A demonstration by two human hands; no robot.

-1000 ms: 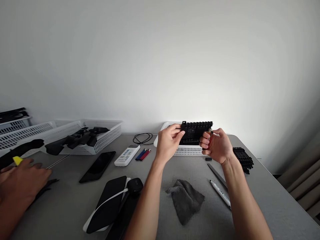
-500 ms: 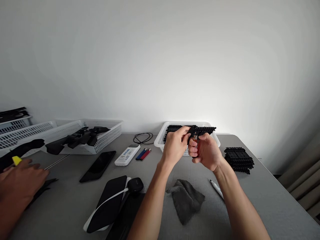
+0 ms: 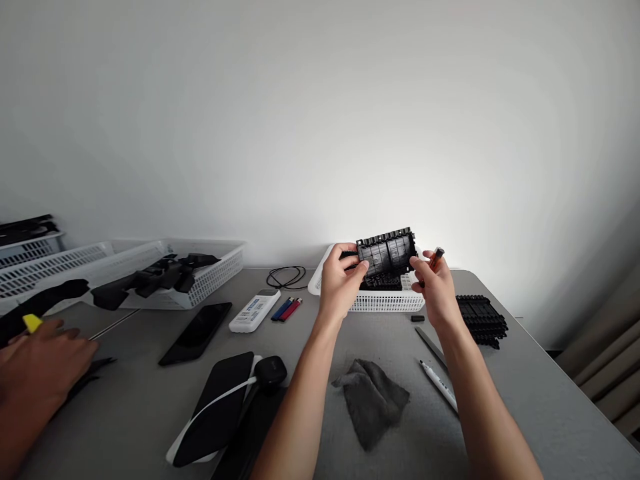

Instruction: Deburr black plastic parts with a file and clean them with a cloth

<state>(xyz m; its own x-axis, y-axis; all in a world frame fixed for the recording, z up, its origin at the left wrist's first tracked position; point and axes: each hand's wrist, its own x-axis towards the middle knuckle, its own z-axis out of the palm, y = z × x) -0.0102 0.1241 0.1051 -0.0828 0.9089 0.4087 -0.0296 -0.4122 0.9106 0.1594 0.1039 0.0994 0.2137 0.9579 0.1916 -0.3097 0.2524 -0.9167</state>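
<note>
Over the white basket (image 3: 385,303) I hold up a black ribbed plastic panel (image 3: 387,257), tilted so that its flat two-part face is towards me. My left hand (image 3: 343,277) grips its left edge between thumb and fingers. At the right edge are the thumb and fingertips of my right hand (image 3: 433,287). That hand also keeps a small orange tool (image 3: 436,259) with a dark end in its curled fingers; its exact kind is unclear. More black plastic parts (image 3: 381,283) lie in the basket beneath.
Stacked black panels (image 3: 483,319) sit at the right. Nearer are a marker (image 3: 439,385), a black cap (image 3: 417,319) and a grey cloth (image 3: 373,400). Leftward are lighters (image 3: 287,309), a white device (image 3: 255,310) and phones (image 3: 196,333). Another person's hand (image 3: 45,360) works far left.
The panel has turned from nearly edge-on to face me. My right hand has moved right, from the panel's middle to its right edge, with the orange tool showing above the fingers.
</note>
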